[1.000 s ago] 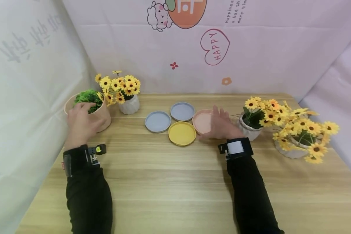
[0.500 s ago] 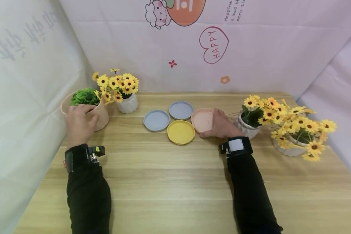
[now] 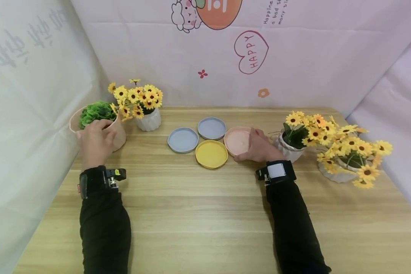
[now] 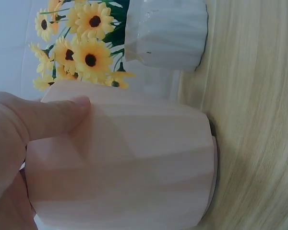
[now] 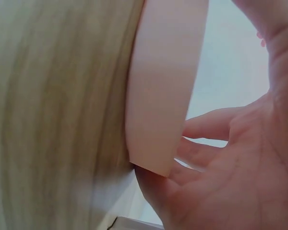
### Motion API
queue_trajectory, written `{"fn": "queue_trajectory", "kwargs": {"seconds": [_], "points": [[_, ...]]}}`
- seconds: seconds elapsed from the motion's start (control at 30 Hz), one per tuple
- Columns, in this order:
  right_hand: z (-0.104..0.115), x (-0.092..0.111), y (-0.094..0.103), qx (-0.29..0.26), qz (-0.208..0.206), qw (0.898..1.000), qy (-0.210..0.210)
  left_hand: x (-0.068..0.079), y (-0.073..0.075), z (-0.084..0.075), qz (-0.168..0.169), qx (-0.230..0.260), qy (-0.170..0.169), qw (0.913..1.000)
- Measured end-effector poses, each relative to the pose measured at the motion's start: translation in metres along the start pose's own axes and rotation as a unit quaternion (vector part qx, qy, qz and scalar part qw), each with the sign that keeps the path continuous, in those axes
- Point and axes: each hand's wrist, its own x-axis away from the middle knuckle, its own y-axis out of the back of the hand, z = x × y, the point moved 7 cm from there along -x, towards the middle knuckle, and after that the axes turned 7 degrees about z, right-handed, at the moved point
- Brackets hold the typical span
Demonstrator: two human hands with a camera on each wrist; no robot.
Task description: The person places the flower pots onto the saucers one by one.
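Note:
In the head view my left hand grips the near rim of a pale pink flowerpot holding a leafy green plant. The left wrist view shows the thumb along the faceted outer wall, with the other fingers over the rim and partly hidden. A thin pink edge shows under that pot's base. My right hand holds a round pink saucer by its right side, thumb at the near edge and fingers at the far edge. The right wrist view has the saucer's side wall low against the wood.
Two blue saucers and a yellow saucer lie beside the pink one. A white pot of yellow flowers stands behind the pink flowerpot. Two more flower pots stand right of my right hand. Cloth walls border the table.
My right fingers have closed in on the pink saucer's edge from a spread pose. My left hand has settled lower onto the flowerpot's rim, uncovering more of the plant.

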Motion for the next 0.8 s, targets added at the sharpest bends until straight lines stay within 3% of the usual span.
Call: {"fn": "queue_trajectory", "kwargs": {"seconds": [0.3,0.53,0.8], "points": [[-0.001,0.006,-0.003,0.017,0.023,1.000,0.001,0.000,0.000,0.000,0.000,0.002,0.004,1.0000],[-0.001,0.016,-0.009,0.046,0.032,0.998,0.029,0.000,-0.001,0.003,0.003,0.004,0.005,1.0000],[0.001,0.036,-0.017,0.040,0.041,0.996,0.062,0.000,0.000,0.003,-0.001,0.010,0.006,0.9999]]}}
